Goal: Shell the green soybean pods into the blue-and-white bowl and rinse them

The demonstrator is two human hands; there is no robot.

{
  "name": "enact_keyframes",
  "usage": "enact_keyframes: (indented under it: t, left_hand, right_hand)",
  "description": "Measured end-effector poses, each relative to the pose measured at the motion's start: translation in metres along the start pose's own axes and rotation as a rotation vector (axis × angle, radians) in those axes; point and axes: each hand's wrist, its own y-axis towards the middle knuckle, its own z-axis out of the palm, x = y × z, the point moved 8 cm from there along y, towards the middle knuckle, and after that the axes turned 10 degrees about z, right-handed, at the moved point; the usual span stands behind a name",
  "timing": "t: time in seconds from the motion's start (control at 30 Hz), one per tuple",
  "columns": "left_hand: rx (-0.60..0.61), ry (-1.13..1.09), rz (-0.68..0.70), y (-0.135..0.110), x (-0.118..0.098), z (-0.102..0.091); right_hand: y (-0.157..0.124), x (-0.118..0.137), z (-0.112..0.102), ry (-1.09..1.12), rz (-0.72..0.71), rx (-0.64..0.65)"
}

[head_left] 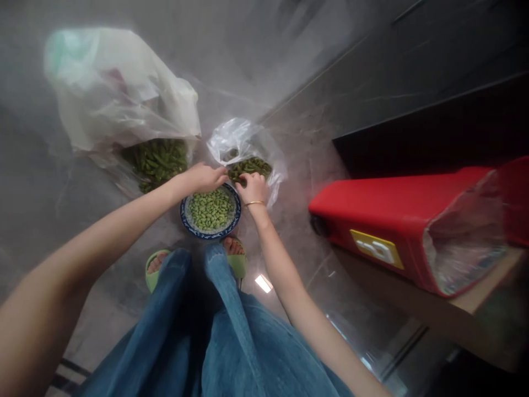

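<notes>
Over the far rim of a blue-and-white bowl [187, 221] filled with shelled green beans [210, 210], my left hand [206, 177] is closed, its fingertips pinched together. My right hand [253, 189], with a thin gold bangle at the wrist, has curled fingers at the near edge of a small clear plastic bag [235, 132]. Green-brown pods or hulls [254, 165] lie in that bag. What either hand pinches is too small and blurred to make out. Left of the bowl, a large white plastic bag [136, 110] lies with its mouth showing many green bean pods [159, 160].
A red bin [380, 207] with a yellow label and a plastic liner stands to the right. Behind it are a dark panel [433, 127] and the wall. My feet in green slippers [236, 263] are just below the bowl on the grey floor [297, 231].
</notes>
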Motion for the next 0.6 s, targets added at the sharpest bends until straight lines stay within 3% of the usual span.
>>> enact_keyframes:
  t: [0.1,0.4,0.5,0.6]
  left_hand:
    - [-0.043,-0.085,-0.018,-0.005,0.009,-0.004]
    - [-0.377,-0.235,0.029,-0.043,-0.002,-0.045]
    - [-0.444,-0.289,0.007,-0.059,-0.007,-0.048]
    - [-0.506,-0.362,-0.015,-0.072,-0.014,-0.046]
  right_hand:
    - [0.000,0.004,0.001,-0.001,-0.022,-0.019]
    - [0.003,-0.007,-0.002,0.046,0.000,-0.022]
    - [0.000,-0.011,-0.006,0.215,-0.015,-0.053]
    - [-0.001,-0.016,-0.011,0.537,-0.018,-0.081]
